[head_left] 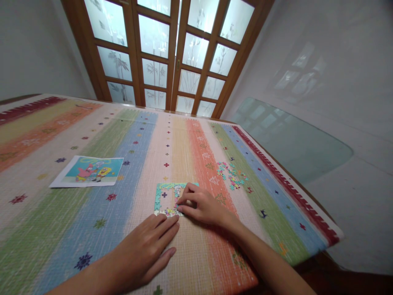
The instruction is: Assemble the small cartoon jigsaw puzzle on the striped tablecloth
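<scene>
A partly assembled jigsaw puzzle (157,200) lies on the striped tablecloth in front of me. Its frame of joined pieces surrounds an inner gap where the cloth shows through. My right hand (201,205) reaches over the puzzle's right side, thumb and fingers pinched on a small jigsaw piece in the inner part. The fingers largely cover that piece, and the hand hides the puzzle's right edge. My left hand (155,241) rests flat, fingers extended, its fingertips at the puzzle's lower edge. Loose jigsaw pieces (232,175) are scattered in a cluster to the right.
A printed cartoon picture (92,170) on white paper lies to the left. The tablecloth (101,246) has coloured stripes and covers the table. Beyond the far edge stand wooden doors (135,53) with frosted panes. A wall with a glassy panel (294,139) is on the right.
</scene>
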Tool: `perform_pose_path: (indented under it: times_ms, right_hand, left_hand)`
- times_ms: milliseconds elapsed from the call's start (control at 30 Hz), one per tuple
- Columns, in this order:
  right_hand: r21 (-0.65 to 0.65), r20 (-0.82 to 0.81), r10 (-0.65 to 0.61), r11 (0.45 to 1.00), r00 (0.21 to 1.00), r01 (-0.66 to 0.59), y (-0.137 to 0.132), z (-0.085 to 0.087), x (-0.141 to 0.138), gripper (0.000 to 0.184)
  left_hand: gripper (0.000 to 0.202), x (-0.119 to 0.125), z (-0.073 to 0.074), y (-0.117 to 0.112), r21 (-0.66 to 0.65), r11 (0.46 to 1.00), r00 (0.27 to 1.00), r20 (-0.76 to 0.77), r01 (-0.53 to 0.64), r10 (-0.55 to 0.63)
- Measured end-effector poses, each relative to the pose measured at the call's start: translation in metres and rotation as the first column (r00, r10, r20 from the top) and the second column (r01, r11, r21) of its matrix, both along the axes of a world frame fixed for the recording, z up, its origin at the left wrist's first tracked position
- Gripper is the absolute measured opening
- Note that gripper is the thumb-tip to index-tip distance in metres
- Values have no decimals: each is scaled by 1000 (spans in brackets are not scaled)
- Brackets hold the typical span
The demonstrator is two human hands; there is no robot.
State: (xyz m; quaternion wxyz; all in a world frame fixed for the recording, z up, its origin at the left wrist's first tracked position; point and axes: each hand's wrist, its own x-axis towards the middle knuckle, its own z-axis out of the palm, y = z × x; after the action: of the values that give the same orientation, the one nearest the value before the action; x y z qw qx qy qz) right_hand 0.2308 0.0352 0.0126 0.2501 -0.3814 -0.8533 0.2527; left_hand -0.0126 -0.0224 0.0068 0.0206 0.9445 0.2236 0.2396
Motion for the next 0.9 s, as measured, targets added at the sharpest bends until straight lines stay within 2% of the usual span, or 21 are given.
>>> perform_pose_path:
  times_ms: [400, 667, 900]
  right_hand:
    - [43, 61, -84, 996, 995, 82, -1, 0, -4, 14]
    - [49, 19, -46, 998, 999, 45, -3, 0, -4, 12]
    - [73, 23, -82, 994, 996, 80, -3, -2, -6, 12]
  left_hand:
    - [43, -1, -4, -1, -23, 1000, 1000, 13, -5, 5]
    - [43, -1, -1, 0, -14, 1000, 1000, 16, -5, 5]
    - [41, 0, -3, -1, 1, 1000, 1000, -15, -4, 4]
